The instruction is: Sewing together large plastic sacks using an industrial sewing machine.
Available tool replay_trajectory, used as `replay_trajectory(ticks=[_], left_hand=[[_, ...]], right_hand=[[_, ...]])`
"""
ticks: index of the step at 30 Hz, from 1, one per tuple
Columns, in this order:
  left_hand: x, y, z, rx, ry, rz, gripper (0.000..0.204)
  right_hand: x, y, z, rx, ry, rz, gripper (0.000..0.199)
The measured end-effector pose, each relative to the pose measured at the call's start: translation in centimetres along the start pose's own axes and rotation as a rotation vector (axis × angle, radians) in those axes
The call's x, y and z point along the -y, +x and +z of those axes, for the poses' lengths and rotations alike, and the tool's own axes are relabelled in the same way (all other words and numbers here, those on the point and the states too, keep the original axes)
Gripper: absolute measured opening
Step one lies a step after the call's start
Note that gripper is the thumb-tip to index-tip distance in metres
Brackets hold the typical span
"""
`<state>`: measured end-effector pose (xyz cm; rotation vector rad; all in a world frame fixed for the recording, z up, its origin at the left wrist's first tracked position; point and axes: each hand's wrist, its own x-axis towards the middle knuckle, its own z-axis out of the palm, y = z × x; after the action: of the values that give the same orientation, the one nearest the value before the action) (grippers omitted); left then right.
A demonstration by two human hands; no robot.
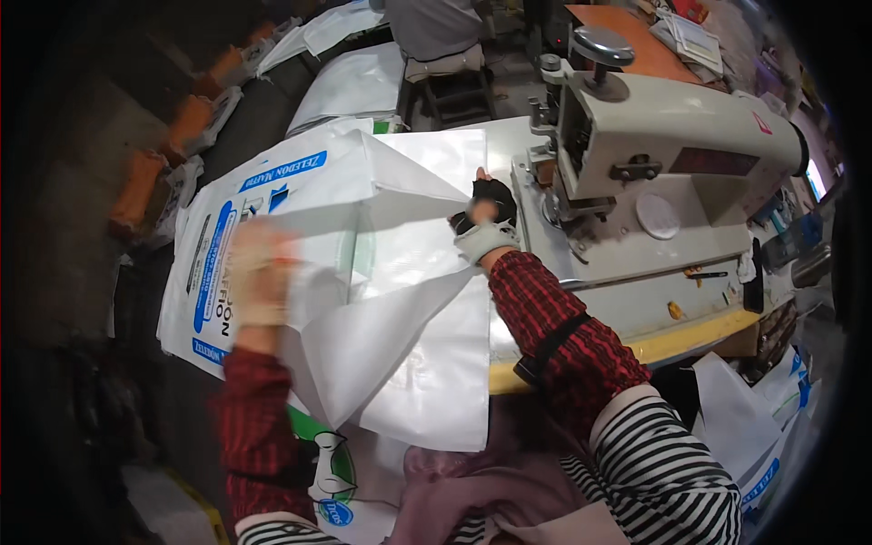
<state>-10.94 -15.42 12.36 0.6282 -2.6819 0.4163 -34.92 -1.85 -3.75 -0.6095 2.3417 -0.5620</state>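
A white woven sack [422, 359] with blue print lies over the table in front of me, its upper layer pulled into folds. Those folds run together at my right hand [488, 218], which wears a dark fingerless glove and is closed on the sack's right side. My left hand [262, 272] is smeared by motion over the printed left part, so its fingers do not show clearly. Something orange shows at that hand, too blurred to name. More white printed sacks [195, 272] lie stacked beneath on the left.
To the right a cream sewing machine [672, 136] stands on a worktable with a yellow front edge [654, 345]. A white round lid-like disc [658, 216] rests on its bed. Beyond, a person [436, 32] sits on a stool near another sack stack [354, 82]. Loose sacks [740, 413] lie at lower right.
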Motion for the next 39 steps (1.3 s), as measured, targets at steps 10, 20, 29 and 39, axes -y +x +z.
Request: replay_trajectory(ticks=[10, 20, 29, 39], left_hand=[[8.2, 11.2, 11.7, -0.284, -0.844, -0.79, 0.021], [-7.0, 14.7, -2.8, -0.473, -1.721, -0.945, 0.017], [-9.8, 17.1, -5.8, -0.204, -1.304, -0.742, 0.019], [-8.9, 16.7, -5.6, -0.143, -1.444, -0.94, 0.015]], right_hand=[[0.8, -3.1, 0.7, -0.181, -0.034, -0.335, 0.061], [0.1, -10.5, -2.8, -1.029, 0.194, -0.874, 0.073], [0.4, -10.4, -2.4, -0.611, 0.564, -0.877, 0.047], [1.6, -13.6, -5.1, -1.034, 0.477, -1.058, 0.053]])
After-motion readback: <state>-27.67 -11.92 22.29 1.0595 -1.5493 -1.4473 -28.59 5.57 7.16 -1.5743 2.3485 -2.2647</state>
